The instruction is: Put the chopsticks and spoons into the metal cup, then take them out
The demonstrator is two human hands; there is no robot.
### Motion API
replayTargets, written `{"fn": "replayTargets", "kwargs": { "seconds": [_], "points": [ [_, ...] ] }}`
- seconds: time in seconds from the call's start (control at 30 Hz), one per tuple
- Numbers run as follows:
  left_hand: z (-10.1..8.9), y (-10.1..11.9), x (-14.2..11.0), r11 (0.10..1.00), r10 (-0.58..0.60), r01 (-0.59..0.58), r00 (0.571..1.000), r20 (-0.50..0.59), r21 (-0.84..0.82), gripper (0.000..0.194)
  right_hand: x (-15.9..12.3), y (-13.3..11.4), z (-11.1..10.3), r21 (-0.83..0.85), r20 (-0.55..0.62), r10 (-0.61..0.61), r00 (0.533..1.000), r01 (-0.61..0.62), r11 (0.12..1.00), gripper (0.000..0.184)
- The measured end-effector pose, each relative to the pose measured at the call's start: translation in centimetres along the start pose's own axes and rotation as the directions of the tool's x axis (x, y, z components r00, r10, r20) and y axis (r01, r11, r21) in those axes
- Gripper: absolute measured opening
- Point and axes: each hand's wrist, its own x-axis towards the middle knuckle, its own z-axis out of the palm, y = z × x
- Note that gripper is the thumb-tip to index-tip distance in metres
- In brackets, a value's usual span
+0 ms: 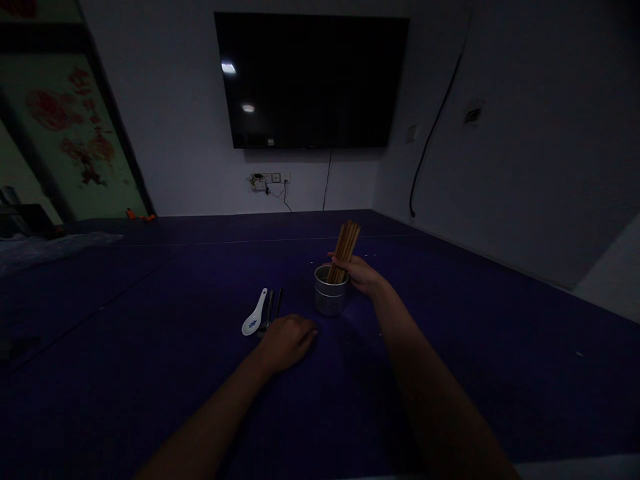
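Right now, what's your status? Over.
Right fingers around thin brown wooden sticks, lower ends in round grey metal cup. Left hand on purple surface. White ceramic spoon aside, not blocking.

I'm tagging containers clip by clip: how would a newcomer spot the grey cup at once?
Below the wall-mounted TV spreads a dark blue surface. On it, right of a white spoon, is the grey cup. Unlike the utensils lying nearby, it stands upright, the right hand holding wooden sticks at its mouth.
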Motion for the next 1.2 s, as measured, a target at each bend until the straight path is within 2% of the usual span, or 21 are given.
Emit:
{"fn": "replayTargets", "kwargs": {
  "seconds": [0.17,0.23,0.27,0.3,0.33,0.37,0.4,0.43,0.47,0.5,0.57,0.63,0.67,0.73,0.8,0.87,1.03,1.2],
  "points": [
    [0.0,-0.1,0.0,0.998,-0.047,0.05,0.995,-0.091,0.029,0.028,-0.2,-0.5,0.2,-0.028,-0.115,-0.044,0.992,0.041,0.999,0.023],
    [-0.2,-0.3,0.0,0.989,-0.137,0.146,0.973,-0.185,0.035,0.028,-0.6,-1.0,0.2,-0.107,-0.279,-0.106,0.954,0.079,0.991,0.038],
    [-0.4,-0.4,0.0,0.977,-0.2,0.213,0.949,-0.244,0.03,0.028,-1.0,-1.2,0.3,-0.168,-0.4,-0.173,0.9,0.113,0.979,0.048],
    [-0.6,-0.7,0.0,0.958,-0.268,0.287,0.914,-0.305,0.017,0.028,-1.6,-1.4,0.4,-0.247,-0.545,-0.276,0.792,0.162,0.955,0.056],
    [-0.8,-1.0,0.0,0.933,-0.337,0.36,0.87,-0.361,-0.004,0.027,-2.3,-1.5,0.6,-0.352,-0.646,-0.405,0.647,0.218,0.91,0.061],
    [-1.1,-1.4,-0.1,0.904,-0.4,0.427,0.82,-0.41,-0.028,0.026,-3.1,-1.5,0.9,-0.47,-0.671,-0.539,0.509,0.269,0.84,0.061],
    [-1.3,-1.8,-0.1,0.877,-0.449,0.478,0.775,-0.444,-0.053,0.025,-4.0,-1.4,1.3,-0.573,-0.652,-0.645,0.4,0.298,0.764,0.057],
    [-1.6,-2.4,-0.2,0.851,-0.489,0.52,0.735,-0.47,-0.072,0.025,-5.0,-1.2,1.8,-0.652,-0.603,-0.725,0.332,0.318,0.688,0.053],
    [-1.8,-2.9,-0.3,0.828,-0.519,0.554,0.703,-0.486,-0.082,0.024,-5.9,-0.9,2.5,-0.713,-0.536,-0.788,0.303,0.337,0.615,0.049],
    [-2.0,-3.5,-0.4,0.804,-0.546,0.589,0.672,-0.5,-0.086,0.022,-6.8,-0.4,3.2,-0.764,-0.451,-0.837,0.309,0.351,0.541,0.044],
    [-2.2,-4.6,-0.5,0.757,-0.59,0.648,0.622,-0.514,-0.083,0.022,-8.2,0.7,4.7,-0.821,-0.24,-0.897,0.371,0.415,0.391,0.033],
    [-2.2,-5.4,-0.7,0.705,-0.646,0.703,0.58,-0.497,-0.095,0.027,-9.1,2.2,6.3,-0.811,-0.007,-0.873,0.488,0.508,0.29,0.028],
    [-2.2,-5.8,-0.8,0.682,-0.673,0.724,0.567,-0.475,-0.103,0.029,-9.4,3.0,7.1,-0.795,0.091,-0.82,0.565,0.537,0.283,0.027],
    [-2.1,-6.2,-1.0,0.649,-0.72,0.753,0.559,-0.411,-0.112,0.032,-9.7,4.6,8.5,-0.767,0.213,-0.685,0.696,0.554,0.324,0.028],
    [-2.0,-6.3,-1.2,0.622,-0.756,0.776,0.56,-0.338,-0.106,0.035,-9.8,6.1,9.7,-0.771,0.22,-0.557,0.8,0.493,0.403,0.028],
    [-2.0,-6.4,-1.3,0.598,-0.785,0.796,0.56,-0.266,-0.088,0.036,-9.6,7.2,10.5,-0.794,0.172,-0.459,0.872,0.398,0.459,0.028],
    [-2.0,-6.5,-1.3,0.586,-0.806,0.806,0.569,-0.164,-0.085,0.035,-8.8,7.9,10.1,-0.807,0.138,-0.4,0.906,0.337,0.486,0.024],
    [-1.9,-6.8,-1.3,0.563,-0.826,0.819,0.551,-0.121,-0.113,0.033,-7.9,8.2,8.8,-0.701,0.027,-0.357,0.934,0.272,0.659,0.024]
  ]
}}
